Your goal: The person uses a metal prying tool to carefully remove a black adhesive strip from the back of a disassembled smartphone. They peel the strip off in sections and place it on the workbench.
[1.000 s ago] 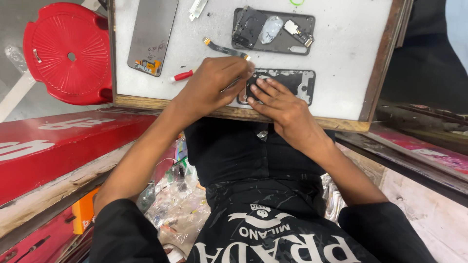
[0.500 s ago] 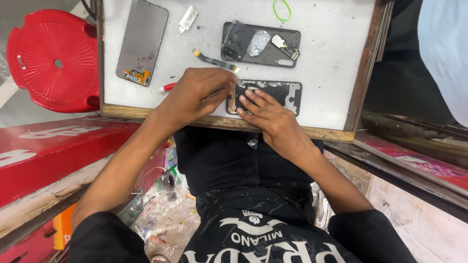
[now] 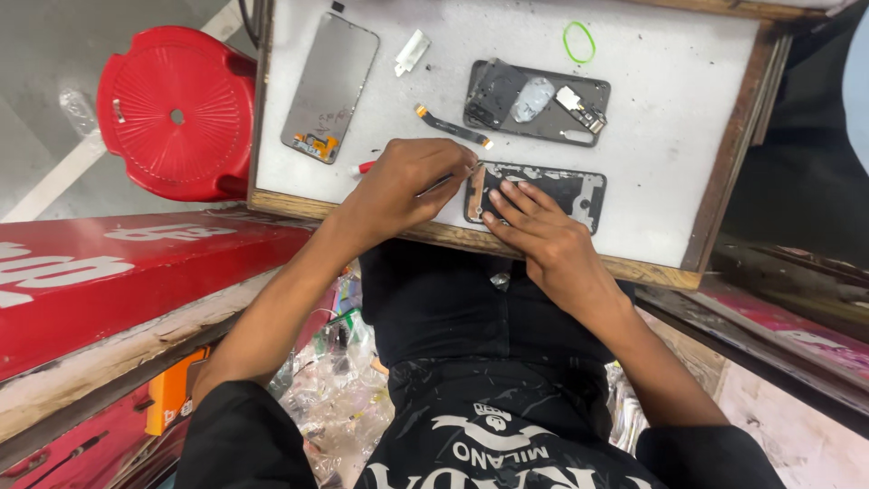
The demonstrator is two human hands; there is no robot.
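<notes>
An opened dark phone body (image 3: 552, 190) lies near the front edge of a white work board (image 3: 661, 109) with a wooden rim. My right hand (image 3: 543, 235) rests on the phone's left end, its fingers spread and pressing down. My left hand (image 3: 407, 181) is closed around a thin tool (image 3: 439, 185) with a red end (image 3: 365, 167). The tool's metal tip points at the phone's left edge.
A second opened phone back (image 3: 543, 104) with loose parts lies behind. A detached screen (image 3: 330, 86), a flex cable (image 3: 453, 127), a small white piece (image 3: 412, 52) and a green rubber band (image 3: 579, 41) lie on the board. A red stool (image 3: 172, 109) stands left.
The view has shifted a little across the board. Both hands stay on the phone's left end, and the left hand still holds the tool.
</notes>
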